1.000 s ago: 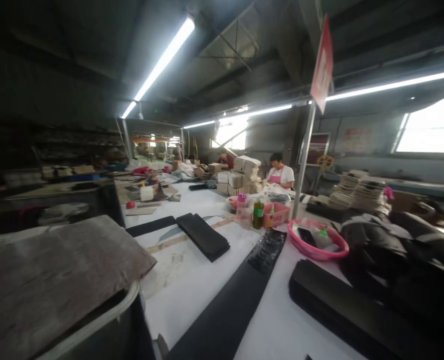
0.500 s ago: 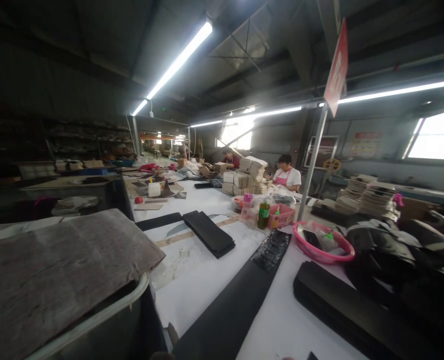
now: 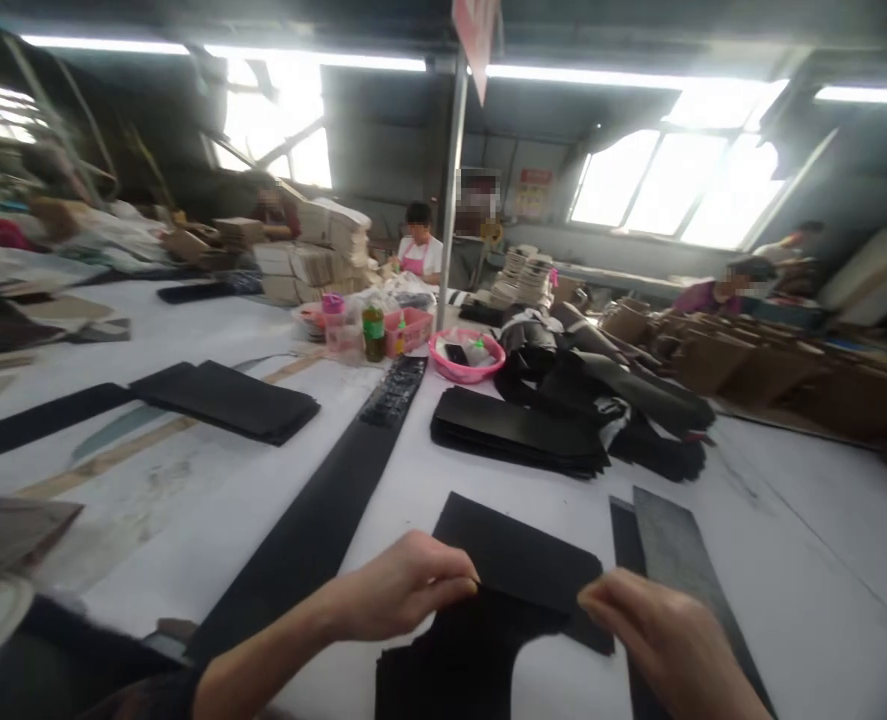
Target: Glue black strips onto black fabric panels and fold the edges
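Observation:
Low in the middle of the view, my left hand (image 3: 413, 588) is closed in a pinch on the upper left edge of a black sheet (image 3: 450, 655). My right hand (image 3: 660, 630) pinches at the sheet's right end. The sheet's lower part hangs toward me, with a curved edge on its right side. Just beyond it lies a stack of black rectangular pieces (image 3: 522, 540) on the white table (image 3: 372, 545), partly hidden by the sheet and my hands. The material cannot be told for sure.
Left of my hands runs a long black strip (image 3: 315, 500). Beyond lie a thick black stack (image 3: 518, 430), a pink basin (image 3: 467, 358), a bottle (image 3: 373, 330) and a post (image 3: 452, 180). Dark strips (image 3: 683, 560) lie at right. Several people work farther back.
The view has swung right and down. Both my hands and forearms now show, holding the black sheet; before, only slivers of fingers were at the bottom edge.

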Tool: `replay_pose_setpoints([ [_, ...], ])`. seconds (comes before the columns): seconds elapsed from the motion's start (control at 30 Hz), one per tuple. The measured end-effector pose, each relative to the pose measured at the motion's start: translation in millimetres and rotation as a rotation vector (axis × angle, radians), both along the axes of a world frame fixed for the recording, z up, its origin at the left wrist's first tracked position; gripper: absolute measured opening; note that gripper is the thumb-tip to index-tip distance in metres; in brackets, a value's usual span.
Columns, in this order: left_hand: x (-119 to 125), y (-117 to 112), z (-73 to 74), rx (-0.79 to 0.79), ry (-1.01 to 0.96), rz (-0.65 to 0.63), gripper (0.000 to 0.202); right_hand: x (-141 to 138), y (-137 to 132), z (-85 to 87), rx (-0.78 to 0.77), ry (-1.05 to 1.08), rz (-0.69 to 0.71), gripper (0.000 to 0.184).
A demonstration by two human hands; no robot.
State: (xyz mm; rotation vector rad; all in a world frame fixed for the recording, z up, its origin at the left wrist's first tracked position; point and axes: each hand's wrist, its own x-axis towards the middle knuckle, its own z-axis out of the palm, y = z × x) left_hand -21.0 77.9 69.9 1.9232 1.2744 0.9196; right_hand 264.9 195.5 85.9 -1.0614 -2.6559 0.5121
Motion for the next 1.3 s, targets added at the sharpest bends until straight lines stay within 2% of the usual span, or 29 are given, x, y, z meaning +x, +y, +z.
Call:
replay_pose_setpoints([
  [0.07, 4, 4, -1.1, -0.019, 0.025, -0.003, 0.031, -7, 0, 9.7, -0.008, 0.083, -0.109, 0.028],
  [0.1, 7, 6, -1.5, -0.020, 0.046, -0.011, 0.031, -15, -3, 13.5, -0.025, 0.129, -0.098, 0.026],
  [0.17, 13, 9, -1.4, 0.001, 0.104, -0.025, 0.030, -34, -11, 16.4, -0.079, 0.159, 0.035, 0.023],
  [0.27, 20, 12, 0.9, 0.047, 0.193, -0.021, 0.028, -57, -24, 7.3, -0.086, 0.095, 0.194, 0.020],
  [0.37, 20, 10, 3.6, 0.004, 0.177, -0.025, 0.028, -63, -29, -2.7, -0.015, 0.084, 0.211, 0.024],
  [0.43, 17, 8, 2.7, -0.065, 0.060, -0.014, 0.030, -57, -26, 3.5, -0.011, 0.116, 0.198, 0.021],
  [0.5, 12, 8, -2.4, -0.154, -0.109, -0.024, 0.032, -46, -21, 25.4, -0.052, 0.186, 0.177, 0.019],
  [0.57, 8, 13, -12.8, -0.219, -0.260, -0.065, 0.046, -35, -12, 58.9, -0.062, 0.281, 0.169, 0.018],
  [0.63, 2, 23, -27.3, -0.256, -0.372, -0.111, 0.071, -25, 0, 94.2, 0.046, 0.378, 0.105, 0.016],
  [0.7, -3, 34, -41.9, -0.282, -0.436, -0.153, 0.083, -17, 15, 122.5, 0.164, 0.283, 0.099, 0.018],
  [0.8, -7, 48, -54.3, -0.291, -0.432, -0.173, 0.096, -3, 34, 148.4, 0.296, 0.216, 0.071, 0.020],
  [0.87, -4, 57, -53.5, -0.237, -0.381, -0.115, 0.106, 6, 43, 160.2, 0.417, 0.341, 0.009, 0.022],
  [0.93, 2, 69, -46.9, -0.149, -0.321, -0.043, 0.116, 7, 46, 172.0, 0.511, 0.357, -0.006, 0.026],
  [1.07, 13, 106, -29.6, 0.087, -0.292, 0.108, 0.126, -26, 40, 199.9, 0.572, 0.346, -0.017, 0.020],
  [1.13, 11, 127, -23.7, 0.137, -0.327, 0.145, 0.124, -50, 39, 213.3, 0.593, 0.377, 0.027, 0.012],
  [1.2, 1, 144, -20.7, 0.134, -0.347, 0.174, 0.119, -70, 43, 222.6, 0.528, 0.450, 0.035, 0.009],
  [1.23, -8, 150, -20.0, 0.105, -0.356, 0.178, 0.112, -76, 48, 224.9, 0.480, 0.511, 0.020, 0.010],
  [1.3, -30, 156, -19.2, -0.044, -0.386, 0.146, 0.082, -81, 66, 222.8, 0.405, 0.641, -0.029, 0.014],
])
